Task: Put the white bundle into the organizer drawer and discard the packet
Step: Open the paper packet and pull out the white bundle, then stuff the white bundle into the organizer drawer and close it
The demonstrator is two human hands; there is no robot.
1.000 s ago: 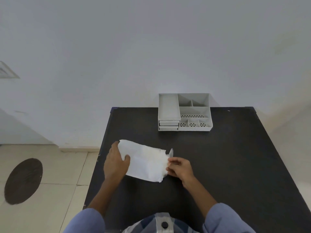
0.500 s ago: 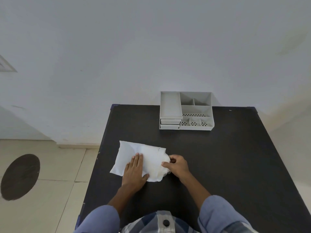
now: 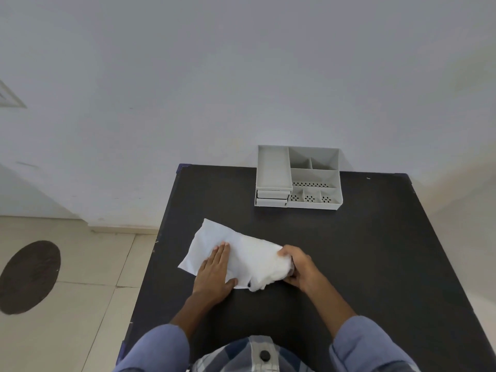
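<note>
A white paper packet [image 3: 214,237] lies flat on the black table [image 3: 349,251], near its left edge. My left hand [image 3: 216,272] rests palm down on the packet's near half, fingers spread. At the packet's right, open end a white bundle [image 3: 271,275] shows, and my right hand [image 3: 296,265] is closed around it. The grey organizer [image 3: 314,178] stands at the table's far edge against the wall. Its two small drawers [image 3: 271,198] at the front left are pushed in.
The table's left edge drops to a tiled floor [image 3: 80,264] with a dark round patch [image 3: 28,276]. A plain white wall rises behind the table. Bare black tabletop stretches to the right of my hands and in front of the organizer.
My left hand moved from gripping the packet's left end to lying flat on top of it. My right hand went from pinching the right edge to gripping the bundle at the opening.
</note>
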